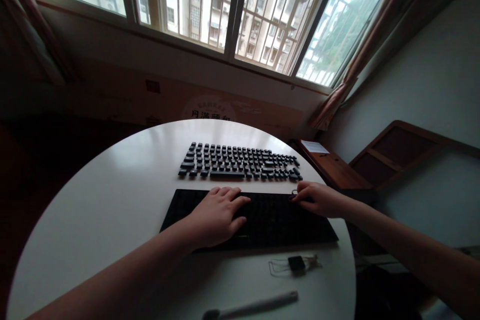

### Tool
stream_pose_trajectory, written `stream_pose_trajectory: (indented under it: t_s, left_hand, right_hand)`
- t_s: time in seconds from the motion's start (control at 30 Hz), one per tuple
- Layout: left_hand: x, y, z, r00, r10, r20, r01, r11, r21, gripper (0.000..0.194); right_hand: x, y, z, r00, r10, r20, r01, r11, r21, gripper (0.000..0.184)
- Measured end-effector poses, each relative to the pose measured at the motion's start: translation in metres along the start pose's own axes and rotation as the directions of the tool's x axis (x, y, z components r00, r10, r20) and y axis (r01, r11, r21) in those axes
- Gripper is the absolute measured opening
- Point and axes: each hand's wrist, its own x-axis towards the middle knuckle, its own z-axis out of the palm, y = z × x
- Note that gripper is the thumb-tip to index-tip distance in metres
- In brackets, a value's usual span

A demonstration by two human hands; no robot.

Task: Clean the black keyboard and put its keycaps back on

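Observation:
My left hand point(221, 215) rests on the black keyboard base point(270, 225), palm down with its fingers spread. At the base's upper right edge, my right hand point(318, 199) has its thumb and fingers pinched together. A small dark ring-like thing point(293, 194) shows at those fingertips, too small to name surely. Beyond the base, black keycaps point(240, 162) lie in rows laid out like a keyboard. On the near side is a wire keycap puller point(296, 263) with a black middle. Closest to me lies a grey-handled brush point(258, 305) with dark bristles.
All of this lies on a round white table point(101, 210). A wooden side table point(341, 172) holding paper point(315, 147) stands past its right edge. A barred window point(232, 10) with curtains is ahead, and a wooden-framed panel point(397, 150) leans at the right.

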Motion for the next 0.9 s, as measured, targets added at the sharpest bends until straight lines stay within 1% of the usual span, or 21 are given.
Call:
stream_pose_trajectory:
  t_s: [0.2,0.3,0.43,0.57,0.67,0.77,0.83,0.9]
  left_hand:
    - [0.0,-0.002,0.001,1.0,0.0,0.006,0.0,1.0,-0.007,0.05]
    - [0.001,-0.002,0.001,1.0,-0.001,0.012,0.001,1.0,-0.003,0.051]
    - [0.001,-0.002,0.002,1.0,0.0,0.005,0.0,1.0,-0.008,0.05]
    - [0.001,-0.003,0.002,1.0,-0.006,0.006,0.006,1.0,-0.019,0.05]
    - [0.002,-0.003,0.001,1.0,-0.005,0.01,0.005,1.0,-0.011,0.05]
    - [0.002,-0.003,0.001,1.0,0.004,0.009,-0.004,1.0,0.0,0.05]
    - [0.001,-0.003,0.001,1.0,0.009,0.006,-0.009,1.0,-0.005,0.05]
    - [0.001,-0.004,0.002,1.0,0.008,0.004,-0.008,1.0,-0.014,0.05]
  right_hand:
    - [-0.008,0.005,-0.007,0.998,0.039,0.048,-0.039,0.999,0.011,0.024]
    - [-0.008,0.005,-0.007,0.998,0.041,0.042,-0.042,0.999,0.019,0.023]
    - [-0.001,-0.001,-0.002,1.0,-0.002,0.014,0.001,0.998,0.057,0.026]
    - [0.015,-0.016,0.005,0.998,-0.064,0.015,0.062,0.994,0.095,0.029]
    - [0.021,-0.026,0.002,0.998,-0.055,0.026,0.055,0.998,0.022,0.031]
    - [0.019,-0.027,-0.01,0.999,-0.026,0.03,0.029,0.994,-0.105,0.029]
    - [0.015,-0.024,-0.018,1.0,-0.029,0.0,0.029,0.986,-0.161,0.027]
    - [0.012,-0.022,-0.023,0.997,-0.053,-0.058,0.04,0.979,-0.202,0.027]
